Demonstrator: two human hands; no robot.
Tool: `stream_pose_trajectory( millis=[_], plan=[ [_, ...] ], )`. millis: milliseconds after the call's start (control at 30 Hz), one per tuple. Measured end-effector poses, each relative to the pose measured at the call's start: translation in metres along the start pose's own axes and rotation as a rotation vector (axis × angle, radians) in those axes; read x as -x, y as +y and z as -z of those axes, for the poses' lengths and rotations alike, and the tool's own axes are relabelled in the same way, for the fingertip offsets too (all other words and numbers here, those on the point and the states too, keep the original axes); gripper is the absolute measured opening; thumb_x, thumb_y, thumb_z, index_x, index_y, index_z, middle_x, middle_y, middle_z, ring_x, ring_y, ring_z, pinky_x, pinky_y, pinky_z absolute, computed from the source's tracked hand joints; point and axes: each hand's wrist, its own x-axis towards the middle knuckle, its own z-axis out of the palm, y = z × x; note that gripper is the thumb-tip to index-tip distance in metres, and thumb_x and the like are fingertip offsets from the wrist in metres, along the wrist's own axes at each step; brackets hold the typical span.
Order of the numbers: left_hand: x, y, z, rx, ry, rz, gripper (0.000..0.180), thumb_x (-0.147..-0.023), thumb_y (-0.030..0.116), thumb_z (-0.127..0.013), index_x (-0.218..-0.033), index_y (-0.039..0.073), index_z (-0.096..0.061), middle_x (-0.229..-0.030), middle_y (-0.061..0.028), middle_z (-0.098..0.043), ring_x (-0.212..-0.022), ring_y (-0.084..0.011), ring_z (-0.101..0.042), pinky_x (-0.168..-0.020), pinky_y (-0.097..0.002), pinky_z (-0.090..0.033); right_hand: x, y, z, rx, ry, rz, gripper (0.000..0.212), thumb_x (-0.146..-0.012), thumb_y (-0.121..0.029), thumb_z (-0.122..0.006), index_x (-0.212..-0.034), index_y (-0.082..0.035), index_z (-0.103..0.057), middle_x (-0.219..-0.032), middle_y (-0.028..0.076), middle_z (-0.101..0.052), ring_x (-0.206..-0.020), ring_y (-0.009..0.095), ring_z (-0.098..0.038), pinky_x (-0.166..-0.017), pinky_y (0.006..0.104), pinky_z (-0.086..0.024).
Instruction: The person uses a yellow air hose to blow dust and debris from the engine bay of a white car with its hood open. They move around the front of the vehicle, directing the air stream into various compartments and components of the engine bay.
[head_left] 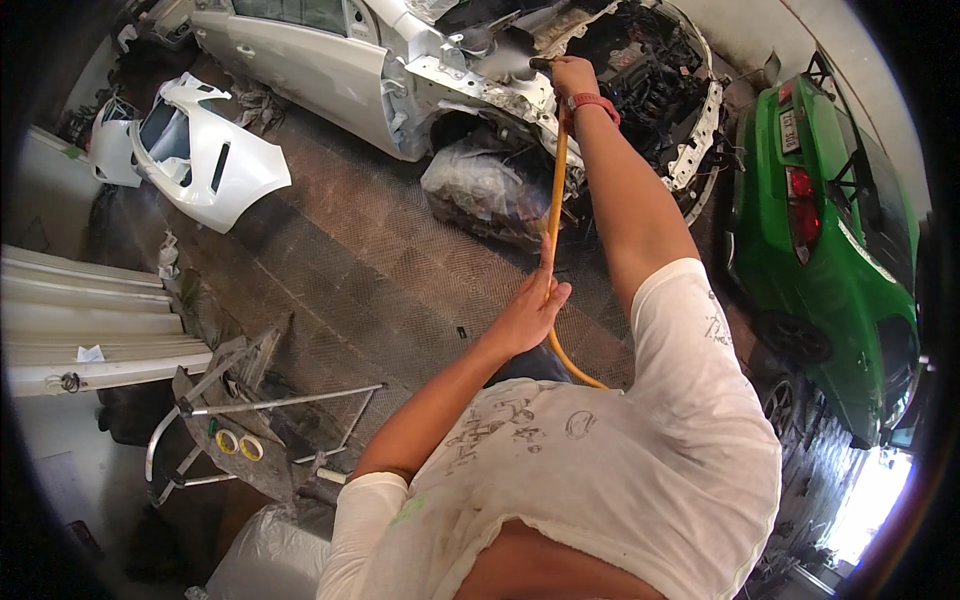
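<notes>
My right hand [573, 76] reaches over the front of a white car body [320, 60], closed around a dark nozzle [541, 64] at the end of a yellow-orange hose [557, 190]. A pale haze shows just left of the nozzle, over the wheel-arch area. The hose hangs from that hand and runs down past my left hand [532, 308], which holds it loosely between thumb and fingers at waist height. Lower down, the hose curves right beside my shirt. Beneath the fender area, the front wheel place is wrapped in plastic sheeting [490, 185]. The nozzle's exact shape is mostly hidden by my fingers.
To the right stands a green car [830, 240]. White body panels [205, 155] lie on the tiled floor [350, 240] at the left. Nearer, a metal-framed stand [285, 403] carries tape rolls [250, 447]. The open engine bay [640, 80] has dark parts and wiring.
</notes>
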Motion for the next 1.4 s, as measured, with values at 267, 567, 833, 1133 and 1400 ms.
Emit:
stream_pose_trajectory(
  millis=[267, 567, 833, 1133, 1400],
  plan=[
    [0.096, -0.015, 0.0, 0.032, -0.064, 0.032, 0.085, -0.111, 0.041, -0.044, -0.163, 0.02, 0.02, -0.103, -0.0108, -0.054, -0.084, -0.022, -0.055, -0.081, -0.0374, -0.052, 0.1, 0.007, 0.0, -0.035, 0.001, -0.012, 0.033, -0.09, -0.017, -0.059, -0.115, -0.007, -0.077, -0.087, 0.015, -0.076, -0.072, 0.026, -0.074, -0.068, 0.0372, -0.057],
    [0.157, -0.042, -0.014, 0.142, -0.239, 0.117, 0.079, -0.11, 0.037, -0.049, -0.167, 0.025, 0.004, -0.147, -0.0176, -0.051, -0.128, -0.0275, -0.057, -0.105, -0.0386, -0.049, 0.171, 0.065, 0.085, 0.026, 0.226, -0.025, 0.032, -0.091, -0.021, -0.061, -0.115, -0.007, -0.077, -0.091, 0.016, -0.077, -0.076, 0.027, -0.075, -0.07, 0.037, -0.056],
    [0.241, -0.162, 0.011, 0.246, -0.033, 0.417, 0.07, -0.106, 0.045, -0.056, -0.162, 0.01, -0.032, -0.154, -0.0226, -0.048, -0.142, -0.0312, -0.048, -0.115, -0.0403, -0.039, 0.195, 0.116, 0.178, 0.143, 0.182, -0.056, 0.034, -0.093, -0.022, -0.06, -0.117, -0.005, -0.077, -0.088, 0.014, -0.077, -0.072, 0.021, -0.072, -0.068, 0.0344, -0.055],
    [0.144, -0.101, -0.081, 0.206, -0.209, 0.431, 0.074, -0.104, 0.047, -0.059, -0.16, 0.007, -0.033, -0.156, -0.0217, -0.046, -0.144, -0.0332, -0.046, -0.117, -0.0421, -0.037, 0.122, 0.176, 0.193, 0.272, 0.205, 0.208, 0.035, -0.092, -0.029, -0.066, -0.115, -0.006, -0.077, -0.095, 0.018, -0.077, -0.087, 0.027, -0.075, -0.08, 0.0384, -0.057],
    [-0.069, -0.037, -0.26, 0.419, -0.212, 0.244, 0.066, -0.106, 0.033, -0.058, -0.159, 0.004, -0.032, -0.157, -0.0191, -0.045, -0.146, -0.0272, -0.042, -0.119, -0.0376, -0.034, 0.083, 0.165, 0.164, -0.094, 0.145, 0.132, 0.029, -0.095, -0.022, -0.058, -0.11, -0.005, -0.076, -0.111, 0.025, -0.072, -0.108, 0.044, -0.068, -0.1, 0.0491, -0.053]
  ],
)
